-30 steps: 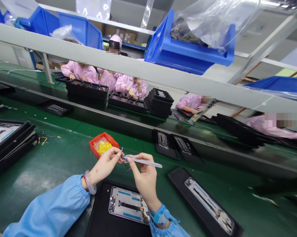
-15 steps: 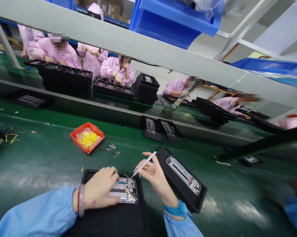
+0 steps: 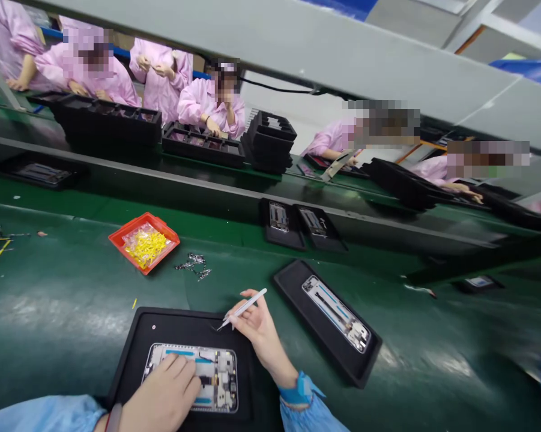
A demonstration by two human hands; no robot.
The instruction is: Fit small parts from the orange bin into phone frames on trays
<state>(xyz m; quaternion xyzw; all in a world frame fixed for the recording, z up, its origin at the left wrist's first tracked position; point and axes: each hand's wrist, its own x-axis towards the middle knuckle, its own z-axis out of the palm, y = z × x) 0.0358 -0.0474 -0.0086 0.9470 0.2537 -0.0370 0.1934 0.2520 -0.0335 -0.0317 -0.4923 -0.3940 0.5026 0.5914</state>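
My left hand (image 3: 164, 387) lies over an opened phone (image 3: 227, 378), its fingers resting on the phone's inner face. Small boards and blue strips show inside the phone, and the hand covers its left part. The phone lies in a black tray (image 3: 184, 324). My right hand (image 3: 261, 333) pinches a pair of white tweezers (image 3: 243, 309), slanting down to the left. The tips are over the tray, just past the phone's upper edge. A tiny dark thing shows at the tips; I cannot make out what it is.
Right of my hand, a second tray (image 3: 292, 279) holds another opened phone (image 3: 337, 315). A red bin (image 3: 117, 237) of yellow bits and small metal parts (image 3: 193, 267) lie behind. Two trayed phones (image 3: 279, 217) stand farther back. Co-workers in pink (image 3: 211, 114) sit across the bench.
The tweezers have moved off the phone's inner parts to over the tray beyond its edge. My left hand has slid lower, uncovering more of the phone. The camera view has shifted.
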